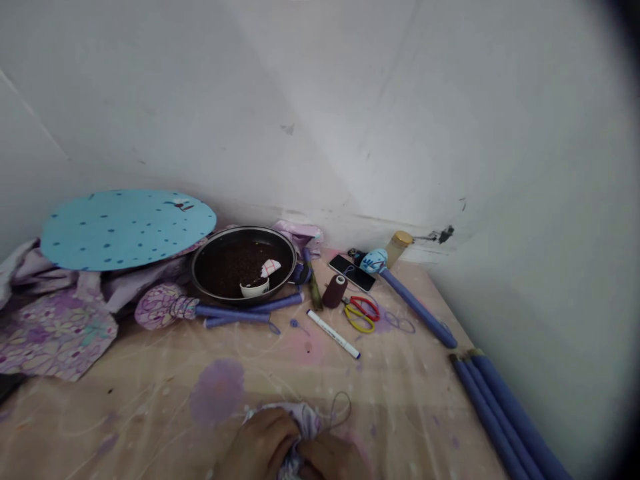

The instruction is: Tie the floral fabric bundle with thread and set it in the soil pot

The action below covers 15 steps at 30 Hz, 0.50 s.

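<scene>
At the bottom edge of the head view, my left hand and my right hand are close together. Both have their fingers closed on a bunched piece of light purple patterned cloth. Some of the cloth sticks out above and between the hands; the rest is hidden by them. A thin loop of thread or elastic curls on the table cover just right of the cloth. Whether the loop is joined to it, I cannot tell.
Behind stand a dark pan with a small white bowl, a marker, a thread spool, snips and a phone. Purple-wrapped sticks lie right, by the wall. Floral fabric and a blue dotted oval board are left.
</scene>
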### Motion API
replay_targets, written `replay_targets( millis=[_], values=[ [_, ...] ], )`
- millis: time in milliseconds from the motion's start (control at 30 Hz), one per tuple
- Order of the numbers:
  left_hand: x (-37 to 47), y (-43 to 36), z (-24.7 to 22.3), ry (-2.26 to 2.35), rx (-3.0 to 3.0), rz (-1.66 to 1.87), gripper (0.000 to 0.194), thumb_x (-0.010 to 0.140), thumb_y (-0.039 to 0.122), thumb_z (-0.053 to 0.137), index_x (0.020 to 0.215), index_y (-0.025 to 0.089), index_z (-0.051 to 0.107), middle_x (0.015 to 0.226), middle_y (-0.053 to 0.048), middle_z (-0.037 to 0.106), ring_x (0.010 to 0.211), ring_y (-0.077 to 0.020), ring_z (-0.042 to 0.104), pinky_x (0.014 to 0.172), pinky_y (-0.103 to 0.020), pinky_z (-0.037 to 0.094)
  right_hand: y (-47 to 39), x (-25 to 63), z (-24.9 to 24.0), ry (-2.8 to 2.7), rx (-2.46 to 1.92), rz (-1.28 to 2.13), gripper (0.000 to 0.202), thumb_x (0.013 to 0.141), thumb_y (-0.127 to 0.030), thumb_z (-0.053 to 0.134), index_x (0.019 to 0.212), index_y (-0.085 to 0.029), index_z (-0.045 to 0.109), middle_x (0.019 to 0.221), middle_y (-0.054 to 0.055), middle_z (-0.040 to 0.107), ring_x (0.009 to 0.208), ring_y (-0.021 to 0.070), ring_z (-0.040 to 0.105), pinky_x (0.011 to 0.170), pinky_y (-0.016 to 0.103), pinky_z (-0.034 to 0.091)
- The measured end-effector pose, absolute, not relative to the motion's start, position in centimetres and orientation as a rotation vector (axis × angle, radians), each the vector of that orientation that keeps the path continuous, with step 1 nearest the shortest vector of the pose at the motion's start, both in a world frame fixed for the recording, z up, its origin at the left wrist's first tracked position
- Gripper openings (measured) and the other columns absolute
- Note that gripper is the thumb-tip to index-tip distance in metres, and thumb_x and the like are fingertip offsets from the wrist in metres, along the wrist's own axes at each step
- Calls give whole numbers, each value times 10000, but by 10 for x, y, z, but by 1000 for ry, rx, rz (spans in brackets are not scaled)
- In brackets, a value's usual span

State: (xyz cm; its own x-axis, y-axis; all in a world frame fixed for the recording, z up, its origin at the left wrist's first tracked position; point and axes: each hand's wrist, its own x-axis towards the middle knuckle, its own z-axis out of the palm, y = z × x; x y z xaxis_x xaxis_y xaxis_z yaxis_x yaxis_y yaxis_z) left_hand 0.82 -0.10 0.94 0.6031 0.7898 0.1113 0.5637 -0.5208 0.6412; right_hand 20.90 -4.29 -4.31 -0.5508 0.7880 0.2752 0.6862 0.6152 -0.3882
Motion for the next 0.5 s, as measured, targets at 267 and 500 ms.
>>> replay_targets(
  millis=[267, 500],
  values=[
    [7, -2, 19, 1121, 2238, 544, 262, 807, -6, 495, 839, 217, 628, 888, -23, 672, 811, -195, 632, 717, -254, 495, -43, 211, -28, -2467, -1193, 321, 192, 979, -388, 489, 1006, -233, 599, 722, -7, 698, 572, 143, 672, 498, 189, 431],
    [14, -2, 25, 1102, 2200, 527, 235, 799, -2, 526, 816, 199, 647, 872, -38, 682, 827, -210, 634, 739, -273, 488, -43, 210, -26, -2481, -1210, 326, 212, 983, -381, 478, 930, -224, 611, 716, -8, 698, 569, 136, 673, 492, 184, 427]
  ],
)
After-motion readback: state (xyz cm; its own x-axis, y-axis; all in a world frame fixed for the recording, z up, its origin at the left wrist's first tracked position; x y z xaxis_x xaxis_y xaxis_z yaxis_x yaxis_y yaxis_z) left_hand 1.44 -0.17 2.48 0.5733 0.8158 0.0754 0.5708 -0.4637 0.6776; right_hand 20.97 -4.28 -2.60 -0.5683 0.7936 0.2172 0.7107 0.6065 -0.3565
